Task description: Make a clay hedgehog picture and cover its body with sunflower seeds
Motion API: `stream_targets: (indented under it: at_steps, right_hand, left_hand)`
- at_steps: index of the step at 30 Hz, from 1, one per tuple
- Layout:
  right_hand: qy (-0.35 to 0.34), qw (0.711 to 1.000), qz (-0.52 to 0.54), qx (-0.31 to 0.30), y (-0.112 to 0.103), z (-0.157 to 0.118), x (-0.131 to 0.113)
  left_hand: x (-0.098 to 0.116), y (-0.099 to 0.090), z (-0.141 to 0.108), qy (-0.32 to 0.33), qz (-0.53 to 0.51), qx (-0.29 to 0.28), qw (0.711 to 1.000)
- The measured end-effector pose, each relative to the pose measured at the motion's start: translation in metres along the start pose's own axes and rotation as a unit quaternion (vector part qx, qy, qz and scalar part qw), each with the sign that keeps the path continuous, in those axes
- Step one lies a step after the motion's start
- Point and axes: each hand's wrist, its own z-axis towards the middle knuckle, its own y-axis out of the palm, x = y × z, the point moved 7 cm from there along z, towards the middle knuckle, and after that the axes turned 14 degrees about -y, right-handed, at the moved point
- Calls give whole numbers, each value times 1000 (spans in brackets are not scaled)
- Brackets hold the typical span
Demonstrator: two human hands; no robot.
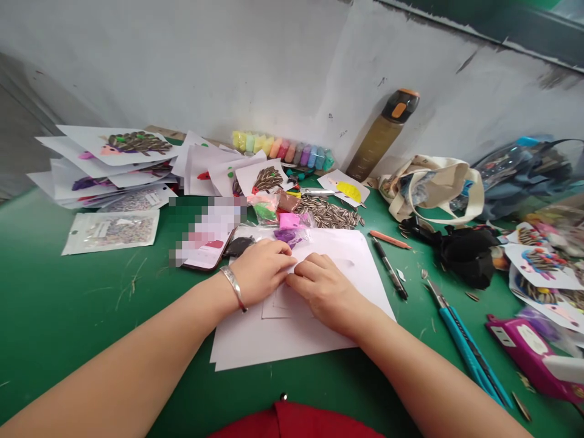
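Note:
My left hand [261, 269], with a silver bangle on its wrist, and my right hand [331, 293] meet over white sheets of paper [283, 340]. The fingers of both are curled and pressed close together, fingertips nearly touching. Whatever lies between them is hidden. Thin pencil-like lines show on the paper just below the hands. Past the fingertips lie a packet of purple clay [292, 236] and a pink packet [288, 220]. A black packet [239, 246] rests beside my left hand. Striped sunflower seeds [333, 213] are heaped beyond the paper.
A phone [210, 240] lies left of the paper. Hedgehog pictures [137, 143] are stacked at the far left. To the right are an orange pencil [390, 239], a black pen [389, 267] and a blue utility knife [469, 347]. A bottle [381, 137] stands by the wall.

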Motion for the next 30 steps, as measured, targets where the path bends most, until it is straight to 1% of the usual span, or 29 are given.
stream_targets:
  at_steps: [5,11,21,30]
  right_hand:
    - [-3,1000,-2,-8,-1,-1,3]
    - [-4,1000,21,12,-1,-1,1]
    - [-3,1000,22,6,1,-3,5]
    - [2,999,28,16,-1,-4,8]
  left_hand:
    - [0,1,0,4,12,11,1000]
    - [-1,0,0,20,-16,25,999]
    - [-2,3,0,9,8,19,1000]
    - [-2,2,1,8,-4,21,1000]
